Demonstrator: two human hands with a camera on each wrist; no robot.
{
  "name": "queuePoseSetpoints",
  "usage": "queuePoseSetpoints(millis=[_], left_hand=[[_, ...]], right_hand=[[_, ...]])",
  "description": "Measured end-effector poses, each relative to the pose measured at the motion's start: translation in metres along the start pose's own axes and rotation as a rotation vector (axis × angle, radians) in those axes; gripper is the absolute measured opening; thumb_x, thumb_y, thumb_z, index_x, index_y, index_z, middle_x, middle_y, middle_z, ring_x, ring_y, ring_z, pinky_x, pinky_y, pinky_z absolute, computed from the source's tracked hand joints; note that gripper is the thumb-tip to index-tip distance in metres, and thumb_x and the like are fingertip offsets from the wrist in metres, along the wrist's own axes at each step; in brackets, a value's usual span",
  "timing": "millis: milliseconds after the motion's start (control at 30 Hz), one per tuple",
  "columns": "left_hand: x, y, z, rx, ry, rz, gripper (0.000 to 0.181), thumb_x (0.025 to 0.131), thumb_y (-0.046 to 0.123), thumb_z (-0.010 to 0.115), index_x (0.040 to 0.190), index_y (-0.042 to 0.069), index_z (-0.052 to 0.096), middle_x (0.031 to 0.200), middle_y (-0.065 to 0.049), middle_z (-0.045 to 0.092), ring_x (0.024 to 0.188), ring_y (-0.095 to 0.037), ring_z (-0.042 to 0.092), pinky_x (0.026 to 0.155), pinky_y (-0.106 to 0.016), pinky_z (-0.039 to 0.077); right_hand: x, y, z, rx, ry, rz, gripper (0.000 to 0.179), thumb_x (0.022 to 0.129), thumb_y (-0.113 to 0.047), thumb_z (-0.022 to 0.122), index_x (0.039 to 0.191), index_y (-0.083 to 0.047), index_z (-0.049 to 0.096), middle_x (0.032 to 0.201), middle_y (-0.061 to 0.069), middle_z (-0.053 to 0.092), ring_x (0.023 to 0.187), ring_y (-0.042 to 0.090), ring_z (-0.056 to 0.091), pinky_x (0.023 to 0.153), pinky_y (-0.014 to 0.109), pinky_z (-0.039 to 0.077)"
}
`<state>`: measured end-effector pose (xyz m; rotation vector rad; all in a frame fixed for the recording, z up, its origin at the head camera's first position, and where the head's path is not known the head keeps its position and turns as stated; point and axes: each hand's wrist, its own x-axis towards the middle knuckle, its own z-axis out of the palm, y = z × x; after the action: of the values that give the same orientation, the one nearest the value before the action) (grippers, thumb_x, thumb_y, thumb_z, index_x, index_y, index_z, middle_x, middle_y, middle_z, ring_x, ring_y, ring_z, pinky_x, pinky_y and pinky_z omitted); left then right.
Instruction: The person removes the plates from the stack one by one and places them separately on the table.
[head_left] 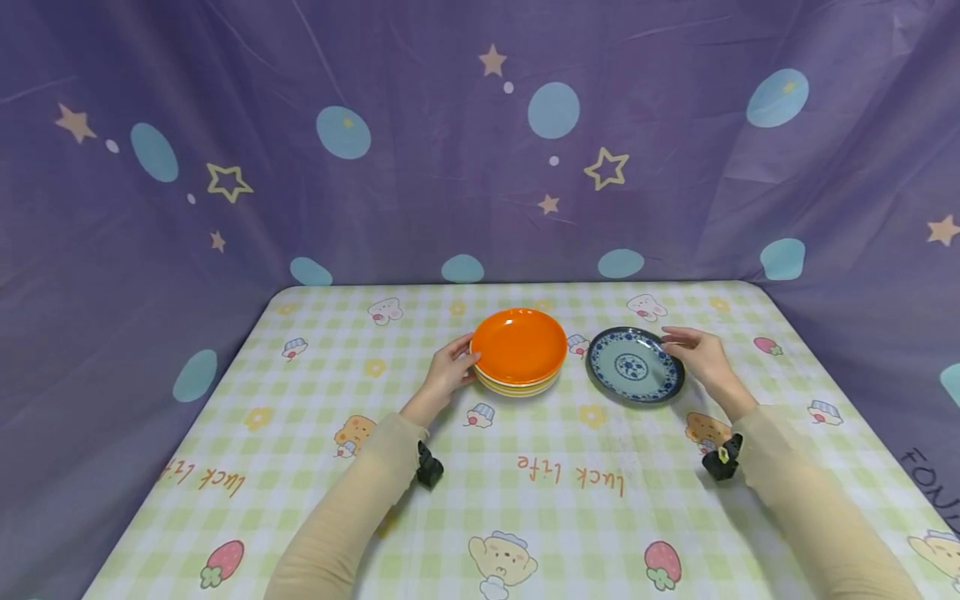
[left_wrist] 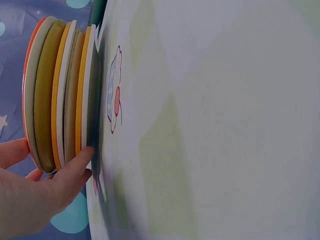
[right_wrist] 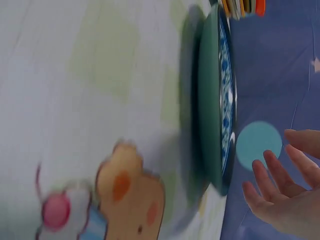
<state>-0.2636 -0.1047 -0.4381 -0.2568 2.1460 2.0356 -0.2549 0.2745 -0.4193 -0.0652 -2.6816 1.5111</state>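
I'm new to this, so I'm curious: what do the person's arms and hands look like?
The left sleeve and right sleeve are long, plain cream. A black device sits at the left wrist; another, with a yellowish patch, at the right. Left hand and right hand are gloveless.

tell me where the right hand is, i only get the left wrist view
Observer: The right hand is at the right side of a blue-patterned plate.
Operator: is it touching the plate
Observer: It does not look so: the right wrist view shows a gap between the two.
Operator: and where's that plate from the stack i see
Observer: To the right of it in the head view, with a strip of cloth between them.
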Motion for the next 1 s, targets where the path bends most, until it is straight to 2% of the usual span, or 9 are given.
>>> queuePoseSetpoints(millis=[67, 100, 233, 300, 400, 533, 667, 1000], left_hand=[[0.000, 0.000, 0.000, 0.002, -0.001, 0.000, 0.045, 0.087, 0.007, 0.054, 0.130, 0.012, 0.045, 0.136, -0.008, 0.039, 0.110, -0.026, 0.050, 0.083, -0.038, 0.049], [0.000, 0.000, 0.000, 0.002, -0.001, -0.001, 0.045, 0.087, 0.007, 0.054, 0.130, 0.012, 0.045, 0.136, -0.008, 0.039, 0.110, -0.026, 0.050, 0.083, -0.039, 0.049], [0.000, 0.000, 0.000, 0.009, 0.000, -0.002, 0.044, 0.087, 0.007, 0.054, 0.130, 0.012, 0.045, 0.136, -0.008, 0.040, 0.110, -0.026, 0.050, 0.083, -0.039, 0.048], [0.000, 0.000, 0.000, 0.010, 0.004, -0.003, 0.043, 0.087, 0.007, 0.053, 0.129, 0.012, 0.045, 0.136, -0.008, 0.040, 0.110, -0.026, 0.050, 0.083, -0.039, 0.049], [0.000, 0.000, 0.000, 0.008, 0.006, -0.001, 0.043, 0.087, 0.007, 0.053, 0.130, 0.012, 0.045, 0.136, -0.008, 0.040, 0.110, -0.026, 0.050, 0.083, -0.039, 0.049], [-0.001, 0.000, 0.001, 0.006, 0.005, 0.000, 0.043, 0.088, 0.007, 0.053, 0.130, 0.012, 0.045, 0.136, -0.009, 0.040, 0.110, -0.025, 0.050, 0.083, -0.039, 0.049], [-0.002, 0.000, 0.001, 0.009, 0.006, 0.005, 0.043, 0.088, 0.007, 0.052, 0.130, 0.012, 0.044, 0.136, -0.008, 0.040, 0.110, -0.025, 0.050, 0.082, -0.039, 0.049], [0.001, 0.000, 0.001, 0.008, 0.013, -0.016, 0.042, 0.088, 0.008, 0.052, 0.129, 0.013, 0.046, 0.135, -0.007, 0.041, 0.111, -0.024, 0.049, 0.083, -0.039, 0.049]], right_hand=[[-0.001, -0.005, 0.004, -0.006, -0.009, -0.021, 0.040, 0.086, -0.011, 0.055, 0.122, 0.003, 0.050, 0.111, 0.024, 0.057, 0.084, 0.004, 0.057, 0.071, 0.015, 0.047], [-0.002, -0.008, 0.006, -0.013, -0.027, -0.043, 0.040, 0.086, -0.010, 0.054, 0.123, 0.004, 0.048, 0.113, 0.026, 0.055, 0.083, 0.002, 0.055, 0.074, 0.016, 0.047], [-0.003, -0.015, 0.015, 0.008, -0.070, -0.043, 0.040, 0.088, -0.015, 0.053, 0.125, 0.001, 0.047, 0.116, 0.024, 0.054, 0.084, -0.005, 0.051, 0.084, 0.028, 0.047], [-0.003, -0.018, 0.021, 0.022, -0.089, -0.043, 0.041, 0.089, -0.016, 0.053, 0.125, 0.000, 0.047, 0.116, 0.023, 0.054, 0.088, 0.001, 0.053, 0.088, 0.033, 0.045], [-0.003, -0.023, 0.030, 0.045, -0.105, -0.057, 0.040, 0.088, -0.016, 0.053, 0.124, 0.002, 0.047, 0.116, 0.023, 0.054, 0.098, 0.017, 0.055, 0.089, 0.037, 0.044], [-0.004, -0.027, 0.043, 0.087, -0.143, -0.057, 0.040, 0.088, -0.013, 0.053, 0.125, 0.002, 0.047, 0.117, 0.024, 0.053, 0.107, 0.033, 0.050, 0.091, 0.043, 0.042], [-0.005, -0.032, 0.054, 0.083, -0.179, -0.047, 0.041, 0.088, -0.017, 0.054, 0.126, 0.000, 0.047, 0.120, 0.021, 0.052, 0.110, 0.034, 0.048, 0.092, 0.046, 0.040], [-0.005, -0.048, 0.078, 0.120, -0.196, -0.058, 0.039, 0.088, -0.016, 0.054, 0.123, -0.001, 0.050, 0.117, 0.020, 0.055, 0.107, 0.032, 0.051, 0.091, 0.041, 0.043]])
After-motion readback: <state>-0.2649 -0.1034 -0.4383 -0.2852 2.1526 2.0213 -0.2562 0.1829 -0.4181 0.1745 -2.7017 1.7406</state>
